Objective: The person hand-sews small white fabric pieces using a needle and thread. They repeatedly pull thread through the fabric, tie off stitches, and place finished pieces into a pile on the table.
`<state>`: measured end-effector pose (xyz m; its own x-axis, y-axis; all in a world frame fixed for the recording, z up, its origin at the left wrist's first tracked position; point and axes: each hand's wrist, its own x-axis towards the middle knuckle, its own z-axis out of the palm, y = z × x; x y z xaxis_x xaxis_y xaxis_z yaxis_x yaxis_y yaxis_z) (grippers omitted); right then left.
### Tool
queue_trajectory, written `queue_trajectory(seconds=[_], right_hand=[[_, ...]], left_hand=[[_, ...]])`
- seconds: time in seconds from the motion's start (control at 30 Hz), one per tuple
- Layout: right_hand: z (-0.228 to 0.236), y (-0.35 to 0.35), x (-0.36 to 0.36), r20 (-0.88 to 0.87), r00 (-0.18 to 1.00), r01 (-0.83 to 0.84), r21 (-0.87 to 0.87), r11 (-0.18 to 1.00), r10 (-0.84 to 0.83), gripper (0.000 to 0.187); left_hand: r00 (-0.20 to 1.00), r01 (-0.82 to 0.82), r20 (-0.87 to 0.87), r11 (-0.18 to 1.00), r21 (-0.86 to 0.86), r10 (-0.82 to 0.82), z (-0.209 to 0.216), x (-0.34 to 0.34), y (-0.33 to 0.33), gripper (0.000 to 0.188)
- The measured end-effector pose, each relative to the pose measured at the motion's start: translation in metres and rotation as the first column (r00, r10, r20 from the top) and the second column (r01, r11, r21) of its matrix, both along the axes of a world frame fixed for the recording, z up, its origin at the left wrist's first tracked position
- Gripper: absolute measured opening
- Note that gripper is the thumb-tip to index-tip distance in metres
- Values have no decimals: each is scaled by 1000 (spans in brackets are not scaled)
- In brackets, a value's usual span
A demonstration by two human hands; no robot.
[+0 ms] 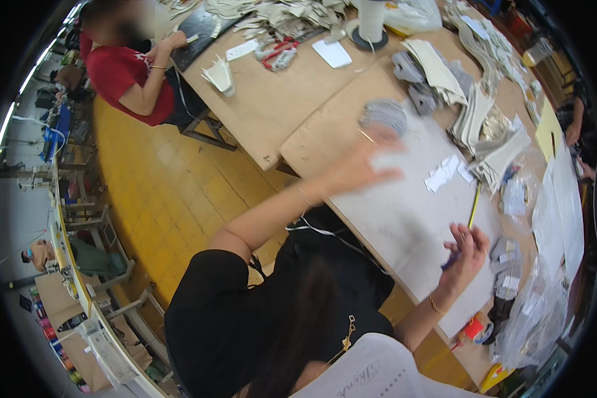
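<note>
I'm looking into a garment or shoe-parts workshop: long plywood worktables [265, 113] heaped with cut fabric pieces [438, 69], a thread cone [371, 20], and 1 co-worker [123, 73] seated nearby.

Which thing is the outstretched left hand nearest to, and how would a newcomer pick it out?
Start at the long wooden table, then the pale grey sheet on it. Just past the blurred left hand, at the sheet's far end, lies a round grey bundle. It is rounded and striped; the neighbouring stacks are flat cut pieces.
</note>
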<state>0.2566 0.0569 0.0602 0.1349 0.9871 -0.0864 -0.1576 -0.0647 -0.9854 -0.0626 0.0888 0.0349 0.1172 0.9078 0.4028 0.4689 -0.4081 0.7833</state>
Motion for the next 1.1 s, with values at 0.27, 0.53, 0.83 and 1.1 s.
queue_trajectory(seconds=[0.27,0.53,0.83,1.1], right_hand=[[31,-7,-18,-217,940,-257,50,965,261,26],[10,3,11,-655,755,125,92,988,-35,27],[10,-14,-3,-155,988,-17,-275,961,-27,19],[13,-9,-32,90,984,-130,-220,967,152,19]], left_hand=[[906,381,313,870,-312,-284,24,124,-33,22],[703,663,698,481,-575,-134,19,113,-41,37],[644,689,762,490,-534,-74,19,110,-39,37],[747,624,643,514,-588,-171,16,111,-41,33]])
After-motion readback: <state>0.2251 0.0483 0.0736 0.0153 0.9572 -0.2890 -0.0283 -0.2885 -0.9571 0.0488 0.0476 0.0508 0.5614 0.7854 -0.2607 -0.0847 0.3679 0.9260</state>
